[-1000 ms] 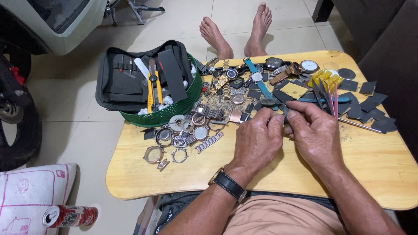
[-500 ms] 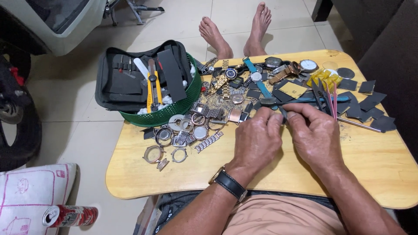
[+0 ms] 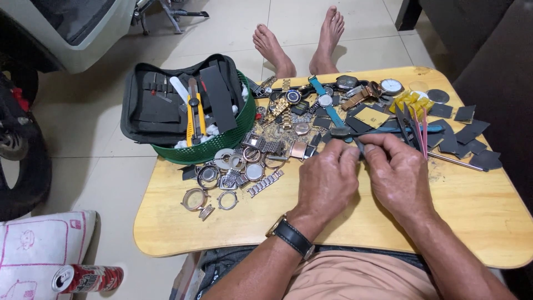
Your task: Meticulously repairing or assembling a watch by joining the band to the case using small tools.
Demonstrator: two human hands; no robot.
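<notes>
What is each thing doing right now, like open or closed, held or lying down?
Left hand: closed, pinching a small part, too small to identify.
Right hand: closed, pinching the same spot.
Tool case: open, resting in the green basket.
Yellow knife: lying in the case.
Blue-strap watch: lying flat on the table.
Drink can: on its side on the floor.

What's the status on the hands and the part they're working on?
Left hand and right hand pinch a small dark part together. Watch parts and green basket lie clear, leftward.
</notes>
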